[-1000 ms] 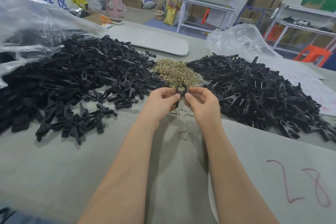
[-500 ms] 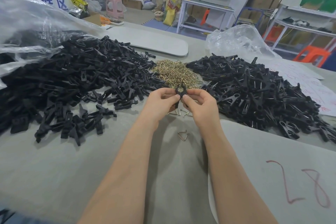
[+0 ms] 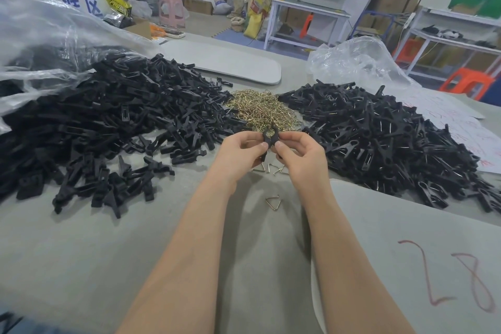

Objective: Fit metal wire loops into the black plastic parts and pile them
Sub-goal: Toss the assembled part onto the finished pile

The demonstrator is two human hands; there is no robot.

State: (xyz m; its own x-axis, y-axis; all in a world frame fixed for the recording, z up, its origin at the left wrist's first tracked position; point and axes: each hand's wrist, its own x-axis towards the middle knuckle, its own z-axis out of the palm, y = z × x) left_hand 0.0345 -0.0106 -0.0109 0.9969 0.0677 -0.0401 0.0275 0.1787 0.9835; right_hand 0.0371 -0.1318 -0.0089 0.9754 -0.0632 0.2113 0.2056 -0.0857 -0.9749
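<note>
My left hand [image 3: 240, 156] and my right hand [image 3: 301, 157] both pinch one black plastic part [image 3: 270, 136] just above the table, in front of a heap of brass wire loops [image 3: 261, 110]. A large pile of black plastic parts [image 3: 108, 122] spreads to the left. Another pile of black parts [image 3: 379, 138], with wire showing in them, lies to the right. Whether a wire sits in the held part is hidden by my fingers. One loose wire loop [image 3: 273, 202] lies on the table between my forearms, and a few loose loops [image 3: 273, 168] lie under my hands.
A clear plastic bag [image 3: 40, 43] holds more black parts at the far left; another crumpled bag [image 3: 355, 62] sits behind the right pile. A grey board [image 3: 225, 62] lies at the back. A sheet marked in red [image 3: 433, 266] covers the near right. Shelving and cartons stand beyond the table.
My hands have lifted the black part slightly and turned it between the fingertips. The piles and loose loops have not moved.
</note>
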